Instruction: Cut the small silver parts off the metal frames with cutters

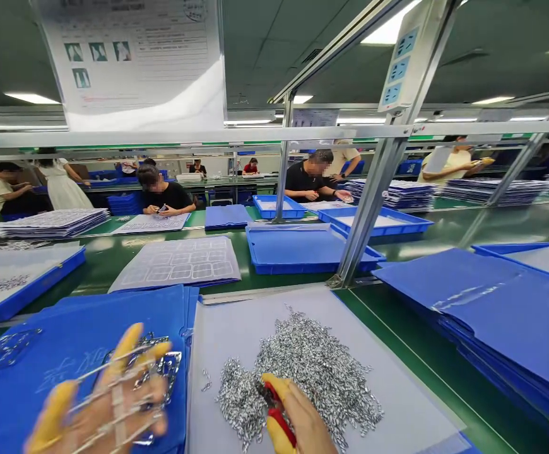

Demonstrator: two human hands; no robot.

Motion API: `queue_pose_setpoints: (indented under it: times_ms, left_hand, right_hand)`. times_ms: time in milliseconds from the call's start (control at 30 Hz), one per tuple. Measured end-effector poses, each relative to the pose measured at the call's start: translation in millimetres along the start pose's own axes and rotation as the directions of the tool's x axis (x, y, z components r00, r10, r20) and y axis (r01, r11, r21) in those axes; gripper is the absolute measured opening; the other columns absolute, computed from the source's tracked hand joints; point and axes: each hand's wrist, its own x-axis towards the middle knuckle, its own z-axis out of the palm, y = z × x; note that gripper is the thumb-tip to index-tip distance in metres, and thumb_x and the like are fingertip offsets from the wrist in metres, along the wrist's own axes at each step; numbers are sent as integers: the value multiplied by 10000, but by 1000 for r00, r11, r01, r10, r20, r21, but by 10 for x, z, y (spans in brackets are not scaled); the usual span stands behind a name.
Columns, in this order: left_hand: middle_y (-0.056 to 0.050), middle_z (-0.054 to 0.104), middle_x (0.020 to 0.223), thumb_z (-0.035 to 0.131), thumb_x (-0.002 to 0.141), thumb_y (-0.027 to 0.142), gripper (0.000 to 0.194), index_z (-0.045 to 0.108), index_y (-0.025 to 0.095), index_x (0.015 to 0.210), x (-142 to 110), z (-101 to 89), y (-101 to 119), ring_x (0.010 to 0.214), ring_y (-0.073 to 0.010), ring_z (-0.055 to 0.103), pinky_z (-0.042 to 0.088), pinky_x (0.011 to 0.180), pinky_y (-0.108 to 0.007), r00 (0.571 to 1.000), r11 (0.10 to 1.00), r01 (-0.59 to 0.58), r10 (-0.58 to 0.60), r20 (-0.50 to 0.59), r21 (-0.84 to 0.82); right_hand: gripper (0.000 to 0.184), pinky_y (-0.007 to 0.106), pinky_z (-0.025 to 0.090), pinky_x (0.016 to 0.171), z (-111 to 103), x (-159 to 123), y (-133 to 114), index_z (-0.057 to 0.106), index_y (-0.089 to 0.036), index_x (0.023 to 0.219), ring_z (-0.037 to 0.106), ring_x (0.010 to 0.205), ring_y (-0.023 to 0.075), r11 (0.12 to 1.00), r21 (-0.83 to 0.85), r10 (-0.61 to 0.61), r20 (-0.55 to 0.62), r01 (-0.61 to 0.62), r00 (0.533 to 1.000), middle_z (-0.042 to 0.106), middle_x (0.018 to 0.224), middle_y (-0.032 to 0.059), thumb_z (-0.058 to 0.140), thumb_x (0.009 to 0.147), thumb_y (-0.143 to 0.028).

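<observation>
My left hand [108, 403], smeared by motion, wears yellow finger covers and is over the blue sheets at the lower left. Thin metal bars of a wire frame [118, 394] lie across its fingers and palm, held in that hand. Beneath and behind the fingers lie more shiny metal frames [173, 369]. My right hand [300, 416], also with yellow finger covers, is closed around red-handled pliers [277, 410]. The pliers' jaws reach into a heap of small silver metal pieces [317, 366] on a white sheet [236, 315]; what they grip, if anything, is too small to tell.
Blue sheets [89, 315] lie at left; a tall blue stack [501, 302] stands at right. A metal post [373, 195] rises behind the heap. Further back are blue trays [298, 249], a white patterned sheet [180, 261] and several people at benches. A paper [137, 69] hangs above.
</observation>
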Motion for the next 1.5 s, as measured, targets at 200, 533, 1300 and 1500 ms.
queue_pose_setpoints:
  times_ms: [200, 533, 1300, 1500]
  left_hand:
    - [-105, 648, 1027, 374, 853, 637, 670, 309, 306, 1432, 286, 1390, 68, 809, -230, 628, 484, 789, -488, 880, 625, 412, -84, 467, -663]
    - [-76, 640, 1036, 448, 830, 628, 662, 394, 276, 1387, 475, 1496, -518, 647, -149, 613, 455, 586, -271, 811, 580, 568, -274, 518, -583]
    - [-93, 678, 965, 495, 835, 571, 641, 461, 206, 1361, 499, 1495, -631, 588, -118, 552, 398, 542, -229, 838, 628, 530, -284, 466, -570]
    - [-91, 682, 953, 479, 848, 567, 635, 466, 186, 1356, 478, 1507, -583, 644, -140, 590, 448, 629, -258, 842, 629, 524, -281, 460, -574]
  right_hand:
    - [460, 366, 501, 859, -263, -50, -36, 419, -222, 1340, 591, 1041, 226, 992, -102, -73, -29, 69, 997, 629, 1137, 93, 500, 899, -323]
    - [415, 365, 390, 721, -135, 232, -442, 573, -199, 1149, 558, 829, 222, 945, -302, -122, 34, 127, 992, 641, 901, 53, 676, 748, -225]
    - [362, 373, 320, 689, -99, 376, -514, 620, -184, 1027, 507, 790, 225, 915, -382, -91, 109, 126, 990, 630, 809, 31, 740, 694, -260]
    - [355, 369, 309, 683, -101, 380, -527, 612, -180, 1033, 504, 786, 219, 912, -388, -101, 113, 137, 988, 626, 815, 35, 732, 710, -268]
